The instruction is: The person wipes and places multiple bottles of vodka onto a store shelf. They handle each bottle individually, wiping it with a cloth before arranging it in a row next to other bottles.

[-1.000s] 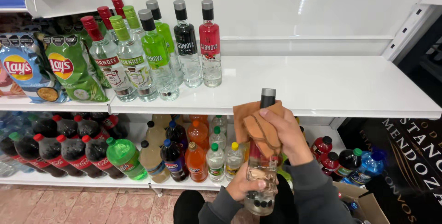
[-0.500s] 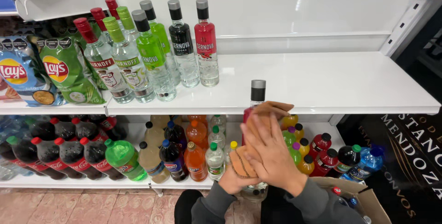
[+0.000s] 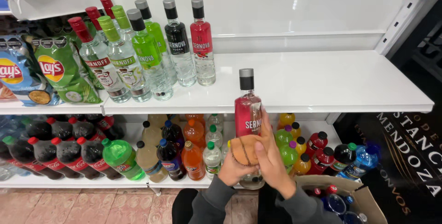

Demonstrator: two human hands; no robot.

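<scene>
I hold a clear glass bottle [image 3: 247, 109] with a red label and a black-and-silver cap upright in front of the white shelf [image 3: 322, 83]. My left hand [image 3: 231, 172] grips its lower part from the left. My right hand [image 3: 272, 159] lies against the bottle's right side, fingers pointing up, and presses an orange-brown cloth [image 3: 243, 149] onto the lower body of the bottle. The base of the bottle is partly hidden by both hands.
Several similar bottles [image 3: 177, 44] with red, green and black labels stand at the shelf's left, next to chip bags [image 3: 55, 70]. Soft drink bottles [image 3: 193, 148] fill the lower shelf. An open cardboard box [image 3: 363, 196] with bottles sits at the lower right.
The cloth and my right hand have slid down from the bottle's neck to its lower body, so the red label now shows. The bottle stays upright in my left hand.
</scene>
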